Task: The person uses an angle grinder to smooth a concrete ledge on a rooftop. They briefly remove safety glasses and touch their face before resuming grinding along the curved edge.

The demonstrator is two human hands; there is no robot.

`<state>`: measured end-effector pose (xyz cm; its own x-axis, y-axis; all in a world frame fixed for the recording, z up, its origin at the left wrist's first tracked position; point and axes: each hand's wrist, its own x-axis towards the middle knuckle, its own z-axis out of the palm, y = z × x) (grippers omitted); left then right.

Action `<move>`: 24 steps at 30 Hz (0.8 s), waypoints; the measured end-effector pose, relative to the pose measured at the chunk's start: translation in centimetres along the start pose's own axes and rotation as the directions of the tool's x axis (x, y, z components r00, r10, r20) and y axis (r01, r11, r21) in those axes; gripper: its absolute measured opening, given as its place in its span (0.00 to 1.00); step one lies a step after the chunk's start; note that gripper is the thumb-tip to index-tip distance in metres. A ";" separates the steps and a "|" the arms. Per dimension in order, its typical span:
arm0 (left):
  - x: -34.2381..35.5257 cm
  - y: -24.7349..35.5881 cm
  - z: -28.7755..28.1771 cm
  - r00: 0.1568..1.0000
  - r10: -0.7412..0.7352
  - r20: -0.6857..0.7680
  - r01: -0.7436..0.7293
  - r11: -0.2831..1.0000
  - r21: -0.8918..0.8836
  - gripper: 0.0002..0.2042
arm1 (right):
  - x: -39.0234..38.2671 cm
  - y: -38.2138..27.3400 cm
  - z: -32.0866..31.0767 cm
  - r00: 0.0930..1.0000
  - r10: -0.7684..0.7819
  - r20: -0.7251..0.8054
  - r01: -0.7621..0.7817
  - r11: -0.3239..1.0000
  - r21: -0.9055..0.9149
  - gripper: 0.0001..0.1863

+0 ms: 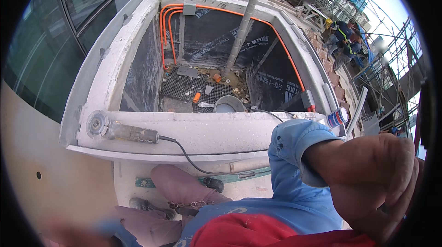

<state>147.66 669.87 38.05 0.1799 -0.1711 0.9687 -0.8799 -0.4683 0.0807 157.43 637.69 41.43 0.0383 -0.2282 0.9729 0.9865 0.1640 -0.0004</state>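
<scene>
My right hand (375,180) is raised close on the right, its blue sleeve bent at the wrist. Its fingers are curled in, and whatever they hold, if anything, is hidden. Low on the left, my left hand (76,235) is smeared by motion, so its fingers cannot be made out. Neither hand touches the angle grinder (134,133), which lies on the near white ledge (216,132) with its disc to the left. Its black cord (186,155) hangs over the ledge front. A blue, white and red can (337,117) stands at the ledge's right corner, near my right sleeve.
Beyond the ledge is a dark-lined pit with orange conduit (221,7), an upright grey pipe (241,30), a bucket (229,104) and rubble on black grid mats (184,83). A green level-like bar (241,176) lies by my shoes. Other people (343,33) and scaffolding are at right.
</scene>
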 end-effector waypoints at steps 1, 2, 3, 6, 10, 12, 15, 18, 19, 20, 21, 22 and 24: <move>-0.7 0.2 1.0 0.997 -0.039 -0.074 0.045 0.996 0.077 0.27 | -0.1 -0.3 0.0 1.000 0.006 0.006 -0.006 1.000 -0.019 0.13; -1.6 0.1 1.7 0.985 -0.079 -0.154 0.100 0.986 0.133 0.27 | -0.3 -0.3 0.2 1.000 0.020 0.017 -0.019 0.999 -0.041 0.14; -2.3 0.2 1.5 0.967 -0.117 -0.226 0.169 0.960 0.224 0.28 | -1.5 1.0 1.3 0.996 0.078 0.037 -0.078 0.997 -0.003 0.15; -5.9 -1.1 0.7 0.951 -0.310 0.006 0.299 0.924 0.240 0.21 | -8.0 4.4 0.9 0.863 0.444 0.238 -0.429 0.896 -0.118 0.18; -10.1 -1.8 1.9 0.846 -0.534 -0.006 0.526 0.832 0.175 0.20 | -24.4 12.0 -0.1 0.204 0.855 0.476 -0.558 0.501 -0.662 0.26; -11.3 -1.6 3.4 0.783 -0.617 0.073 0.602 0.783 0.157 0.23 | -28.5 14.3 1.5 0.086 0.877 0.472 -0.449 0.457 -0.767 0.31; -12.5 -0.3 4.4 0.723 -0.672 0.160 0.682 0.731 -0.010 0.22 | -31.2 15.6 5.2 -0.047 0.890 0.454 -0.416 0.396 -0.818 0.37; -13.1 1.4 4.4 0.700 -0.654 0.289 0.715 0.635 -0.294 0.21 | -32.9 15.6 7.6 -0.128 0.866 0.484 -0.398 0.402 -0.825 0.40; -13.0 2.2 4.6 0.672 -0.653 0.349 0.739 0.566 -0.364 0.21 | -33.5 15.8 7.7 -0.145 0.860 0.489 -0.418 0.394 -0.818 0.40; -12.2 3.0 4.8 0.636 -0.659 0.401 0.768 0.493 -0.409 0.20 | -34.5 16.1 8.8 -0.167 0.843 0.511 -0.450 0.396 -0.800 0.40; -11.2 3.5 5.3 0.602 -0.653 0.459 0.790 0.404 -0.461 0.19 | -34.6 16.0 9.0 -0.184 0.846 0.501 -0.456 0.378 -0.806 0.39; -9.0 3.4 5.5 0.663 -0.495 0.561 0.747 0.397 -0.533 0.18 | -34.1 16.0 8.8 -0.201 0.845 0.495 -0.458 0.366 -0.810 0.37; -6.8 3.8 5.7 0.687 -0.304 0.660 0.727 0.274 -0.630 0.17 | -34.4 14.8 8.6 -0.217 0.842 0.494 -0.429 0.372 -0.823 0.36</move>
<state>145.64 664.27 30.46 0.6814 -0.5474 0.4859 -0.3875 0.2935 0.8739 169.36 656.20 9.97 0.7435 0.6616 -0.0976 0.4818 -0.6311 -0.6080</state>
